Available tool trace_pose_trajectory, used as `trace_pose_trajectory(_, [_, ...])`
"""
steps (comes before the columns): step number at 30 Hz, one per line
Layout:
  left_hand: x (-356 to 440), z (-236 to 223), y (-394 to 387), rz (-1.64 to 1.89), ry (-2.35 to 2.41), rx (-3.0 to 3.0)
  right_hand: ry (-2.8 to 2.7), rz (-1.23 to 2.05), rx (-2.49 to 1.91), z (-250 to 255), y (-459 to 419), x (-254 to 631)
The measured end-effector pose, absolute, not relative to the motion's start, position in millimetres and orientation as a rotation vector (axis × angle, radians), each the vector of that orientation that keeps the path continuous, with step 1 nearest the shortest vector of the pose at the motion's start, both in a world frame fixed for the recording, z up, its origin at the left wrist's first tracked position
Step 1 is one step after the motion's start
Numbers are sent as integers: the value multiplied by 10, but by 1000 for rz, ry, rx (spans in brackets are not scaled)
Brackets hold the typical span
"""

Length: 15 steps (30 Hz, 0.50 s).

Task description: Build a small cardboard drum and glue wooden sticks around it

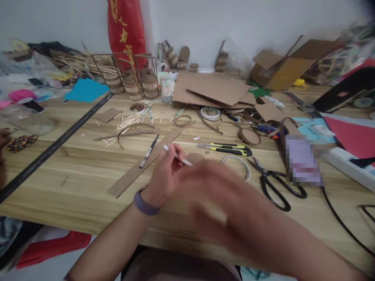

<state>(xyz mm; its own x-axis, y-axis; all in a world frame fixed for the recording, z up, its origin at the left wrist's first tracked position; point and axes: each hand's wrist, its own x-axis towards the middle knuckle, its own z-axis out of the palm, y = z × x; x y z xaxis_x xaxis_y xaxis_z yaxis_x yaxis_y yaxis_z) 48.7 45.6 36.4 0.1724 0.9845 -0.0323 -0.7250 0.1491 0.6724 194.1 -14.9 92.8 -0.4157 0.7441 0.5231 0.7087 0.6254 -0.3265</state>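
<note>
My left hand (163, 173), with a purple band on its wrist, is closed around a narrow white strip (186, 161) above the middle of the table. Motion smears my right hand (225, 195) beside it, so its fingers and anything in them cannot be made out. Partly hidden behind the hands lies a round cardboard piece (195, 157). A cardboard strip (125, 182) and a marker pen (149, 151) lie left of my left hand. Beyond my right hand are a yellow-black utility knife (230, 149), a ring of white tape (247, 171) and black-handled scissors (274, 183).
Small stick-sided buckets (150, 86) stand at the back left. Cardboard sheets (205, 88) and an open carton (281, 64) sit further right. A glue gun (268, 128) and a white power strip (351, 168) lie right. Another person's hand (3, 144) shows at the left edge.
</note>
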Motion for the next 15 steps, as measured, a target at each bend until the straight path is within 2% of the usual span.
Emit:
trace_pose_trajectory(2, [520, 345, 414, 1340, 567, 745, -2164, 202, -1231, 921, 176, 2014])
trace_pose_trajectory(5, [557, 317, 352, 1344, 584, 945, -2176, 667, -1403, 826, 378, 2077])
trace_pose_trajectory(7, [553, 312, 333, 1324, 584, 1020, -2172, 836, -1409, 770, 380, 2098])
trace_pose_trajectory(15, [385, 356, 462, 1352, 640, 914, -2189, 851, -1621, 697, 295, 2698])
